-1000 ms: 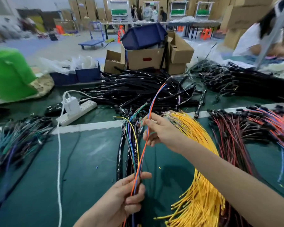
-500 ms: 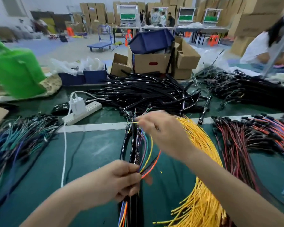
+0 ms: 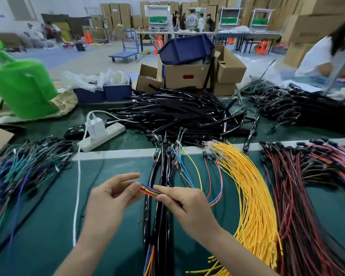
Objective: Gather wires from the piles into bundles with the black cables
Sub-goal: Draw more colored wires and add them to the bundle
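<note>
Where the black cables (image 3: pixel 161 216) lie on the green mat (image 3: pixel 48 226), coloured wires (image 3: pixel 148 191) are held across them, pinched by the left hand (image 3: pixel 108 198) at 9 o'clock and the right hand (image 3: pixel 183 202) at 3 o'clock. Farther toward 3 o'clock yellow wires (image 3: pixel 253 196) are fanned; a black cable heap (image 3: pixel 177 116) is piled at 12.

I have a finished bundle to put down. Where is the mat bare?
Bare mat lies between the white cord and the middle black cables, and another strip between the cord and the left wire pile. Crowded: yellow wires and red wires to the right, black heap behind.
</note>
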